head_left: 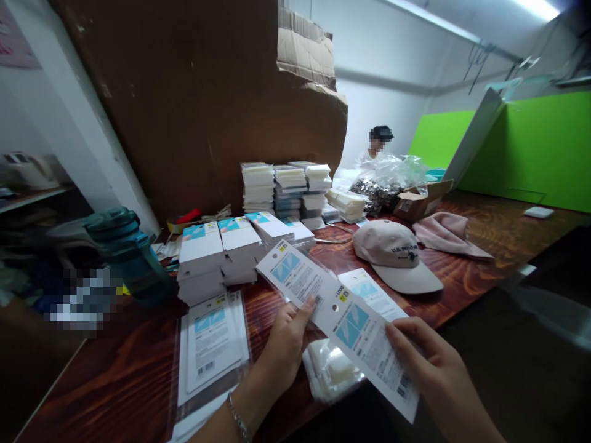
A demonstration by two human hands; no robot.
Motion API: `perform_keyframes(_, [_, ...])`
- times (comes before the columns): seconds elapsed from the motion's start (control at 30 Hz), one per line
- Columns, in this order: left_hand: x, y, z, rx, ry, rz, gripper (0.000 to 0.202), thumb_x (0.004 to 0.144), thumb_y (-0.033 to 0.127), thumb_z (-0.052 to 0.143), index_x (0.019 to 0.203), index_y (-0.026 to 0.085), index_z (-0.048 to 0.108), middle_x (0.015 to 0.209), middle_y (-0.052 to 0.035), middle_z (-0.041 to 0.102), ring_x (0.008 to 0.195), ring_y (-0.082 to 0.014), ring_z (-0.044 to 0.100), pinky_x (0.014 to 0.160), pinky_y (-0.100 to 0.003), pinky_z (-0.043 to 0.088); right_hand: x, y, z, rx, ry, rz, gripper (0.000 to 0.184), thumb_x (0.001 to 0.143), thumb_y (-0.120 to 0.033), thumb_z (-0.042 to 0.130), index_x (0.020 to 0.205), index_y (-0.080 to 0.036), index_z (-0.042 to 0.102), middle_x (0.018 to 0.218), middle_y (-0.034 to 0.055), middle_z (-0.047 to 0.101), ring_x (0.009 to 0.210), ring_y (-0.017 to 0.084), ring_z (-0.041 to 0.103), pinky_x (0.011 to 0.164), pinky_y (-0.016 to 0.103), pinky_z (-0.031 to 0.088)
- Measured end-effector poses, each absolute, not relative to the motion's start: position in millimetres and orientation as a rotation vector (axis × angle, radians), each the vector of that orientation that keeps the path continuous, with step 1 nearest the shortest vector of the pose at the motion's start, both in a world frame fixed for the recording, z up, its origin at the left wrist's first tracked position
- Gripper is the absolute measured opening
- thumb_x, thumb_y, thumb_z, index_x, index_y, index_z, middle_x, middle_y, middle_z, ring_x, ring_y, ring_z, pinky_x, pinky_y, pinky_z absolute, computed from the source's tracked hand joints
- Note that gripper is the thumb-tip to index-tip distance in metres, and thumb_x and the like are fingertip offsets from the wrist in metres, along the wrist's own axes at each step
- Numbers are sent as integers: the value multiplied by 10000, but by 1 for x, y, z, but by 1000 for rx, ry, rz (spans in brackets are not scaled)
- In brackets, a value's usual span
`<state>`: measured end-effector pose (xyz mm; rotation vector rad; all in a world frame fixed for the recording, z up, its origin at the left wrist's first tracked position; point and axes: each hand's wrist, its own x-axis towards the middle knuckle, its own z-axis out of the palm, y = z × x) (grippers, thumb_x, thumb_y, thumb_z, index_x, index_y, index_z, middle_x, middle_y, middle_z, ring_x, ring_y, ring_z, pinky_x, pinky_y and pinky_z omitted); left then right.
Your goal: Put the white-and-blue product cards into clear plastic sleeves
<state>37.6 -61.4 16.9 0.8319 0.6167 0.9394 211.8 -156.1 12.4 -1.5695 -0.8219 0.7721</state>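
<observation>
My left hand pinches a printed card at its lower edge, thumb on top. A second printed card, with the same blue picture and a punched hole, is gripped at its right side by my right hand. The two cards overlap where the left one's end meets the right one's top. Beneath them lies a stack of clear plastic sleeves, partly hidden. Behind my right hand's card, another printed card rests on the table. Left of my left hand, several cards lie in clear sleeves.
White card stacks stand at the left beside a teal bottle. Taller packed stacks rise behind them. A cap and pink cloth lie on the wooden table. A person sits beyond an open carton.
</observation>
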Motion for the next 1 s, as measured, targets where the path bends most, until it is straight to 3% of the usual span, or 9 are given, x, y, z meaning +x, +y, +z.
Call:
perform_keyframes(0.53, [39, -61, 15, 874, 630, 955, 264, 867, 322, 598, 995, 95, 639, 913, -127, 743, 824, -221, 704, 734, -323, 577, 215, -160, 11, -1567, -857, 785, 347, 745, -558, 632, 789, -214, 632, 610, -17, 568, 529, 131, 475, 437, 210, 343])
perform_keyframes(1.0, [40, -63, 14, 901, 646, 945, 269, 870, 339, 594, 1006, 109, 628, 929, -118, 739, 801, -189, 695, 691, -274, 555, 213, -160, 7, -1550, -857, 764, 353, 747, -557, 636, 782, -207, 640, 601, -14, 560, 511, 131, 462, 427, 216, 337])
